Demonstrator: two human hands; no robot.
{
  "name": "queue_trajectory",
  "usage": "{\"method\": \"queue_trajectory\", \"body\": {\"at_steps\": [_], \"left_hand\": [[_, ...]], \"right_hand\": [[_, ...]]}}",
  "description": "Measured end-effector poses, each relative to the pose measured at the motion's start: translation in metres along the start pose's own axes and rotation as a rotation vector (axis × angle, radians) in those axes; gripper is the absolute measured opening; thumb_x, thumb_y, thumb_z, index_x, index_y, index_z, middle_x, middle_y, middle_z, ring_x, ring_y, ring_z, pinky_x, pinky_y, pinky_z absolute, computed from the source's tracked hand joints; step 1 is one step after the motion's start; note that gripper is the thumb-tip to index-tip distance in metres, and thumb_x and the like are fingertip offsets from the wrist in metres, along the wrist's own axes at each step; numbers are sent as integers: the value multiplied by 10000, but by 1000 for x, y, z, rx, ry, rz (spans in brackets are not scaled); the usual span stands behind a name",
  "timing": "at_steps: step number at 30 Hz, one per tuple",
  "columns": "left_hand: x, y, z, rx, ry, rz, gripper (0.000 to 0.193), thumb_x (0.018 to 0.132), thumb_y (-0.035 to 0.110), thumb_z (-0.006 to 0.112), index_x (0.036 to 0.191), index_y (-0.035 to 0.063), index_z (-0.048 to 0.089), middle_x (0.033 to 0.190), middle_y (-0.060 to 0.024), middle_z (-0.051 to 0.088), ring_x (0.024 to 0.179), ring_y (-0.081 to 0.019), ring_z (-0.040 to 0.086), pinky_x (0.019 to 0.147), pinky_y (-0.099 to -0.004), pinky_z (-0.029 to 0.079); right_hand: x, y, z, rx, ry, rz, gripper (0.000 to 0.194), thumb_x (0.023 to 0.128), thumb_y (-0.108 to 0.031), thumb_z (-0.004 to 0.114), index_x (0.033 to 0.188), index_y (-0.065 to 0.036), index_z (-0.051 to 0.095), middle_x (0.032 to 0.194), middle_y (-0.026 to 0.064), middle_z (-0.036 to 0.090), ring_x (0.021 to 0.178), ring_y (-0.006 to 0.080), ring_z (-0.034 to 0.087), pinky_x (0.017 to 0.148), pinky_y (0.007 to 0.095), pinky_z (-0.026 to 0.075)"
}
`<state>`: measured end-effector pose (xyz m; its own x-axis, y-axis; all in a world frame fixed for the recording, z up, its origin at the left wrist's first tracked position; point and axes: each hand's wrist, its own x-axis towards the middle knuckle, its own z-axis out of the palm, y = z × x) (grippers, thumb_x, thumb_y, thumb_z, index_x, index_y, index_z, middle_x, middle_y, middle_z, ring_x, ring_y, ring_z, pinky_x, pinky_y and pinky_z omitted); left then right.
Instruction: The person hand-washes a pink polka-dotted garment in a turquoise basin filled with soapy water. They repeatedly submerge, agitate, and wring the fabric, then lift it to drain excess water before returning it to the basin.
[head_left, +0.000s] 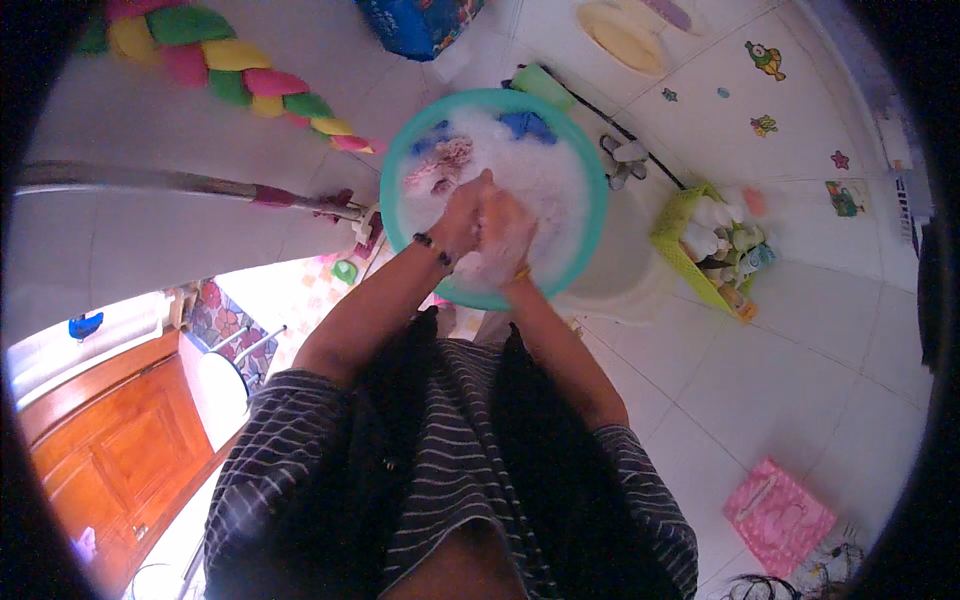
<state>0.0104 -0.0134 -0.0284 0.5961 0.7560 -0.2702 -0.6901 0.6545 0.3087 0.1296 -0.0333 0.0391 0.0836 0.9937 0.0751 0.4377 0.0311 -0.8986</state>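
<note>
A round turquoise plastic basin full of white suds stands before me. Over its middle my left hand and my right hand are pressed together, foam on the right one. Whether something is gripped between them cannot be told. A pink patterned cloth pokes out of the foam just beyond my left hand. Blue fabric shows near the far rim, with another blue piece at the far left. What lies under the suds is hidden.
A yellow-green plastic basket of bottles hangs or stands at the right. Beyond the basin are a metal tap and a black rod. A metal rail and a braided colourful cord are at the left.
</note>
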Motion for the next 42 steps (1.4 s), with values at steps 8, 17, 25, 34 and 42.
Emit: {"method": "queue_trajectory", "body": {"at_steps": [8,17,25,34,42], "left_hand": [[4,-17,58,322,537,91,208,1047,262,553,1146,92,620,1053,-33,650,923,-180,644,792,-330,565],[4,-32,24,264,364,277,133,989,178,595,1099,104,612,1047,-46,638,944,-215,651,859,-396,577],[-2,-22,25,25,336,167,102,1002,192,571,1066,118,599,974,-24,612,908,-203,633,799,-378,563],[5,-21,5,87,298,121,106,1048,228,530,1080,140,580,852,2,570,800,-154,597,645,-336,525],[9,-36,38,-132,371,163,187,1031,306,582,1075,125,568,961,9,605,873,-185,594,750,-360,521]], "right_hand": [[50,20,-17,-239,8,73,243,989,-255,609,1115,-59,678,989,158,683,835,338,668,684,451,526],[16,20,-5,-415,13,-449,261,906,-259,672,1065,-53,687,990,140,694,864,354,672,717,489,534],[12,11,3,-257,43,-352,243,929,-234,648,1041,-22,687,912,157,675,884,364,655,760,515,535],[-5,-2,3,-47,-35,-109,294,985,-264,609,1156,-29,657,944,130,657,868,321,638,724,487,519],[50,-13,-22,-269,14,-36,265,1017,-256,584,1131,-24,645,932,158,653,816,317,638,703,456,480]]}}
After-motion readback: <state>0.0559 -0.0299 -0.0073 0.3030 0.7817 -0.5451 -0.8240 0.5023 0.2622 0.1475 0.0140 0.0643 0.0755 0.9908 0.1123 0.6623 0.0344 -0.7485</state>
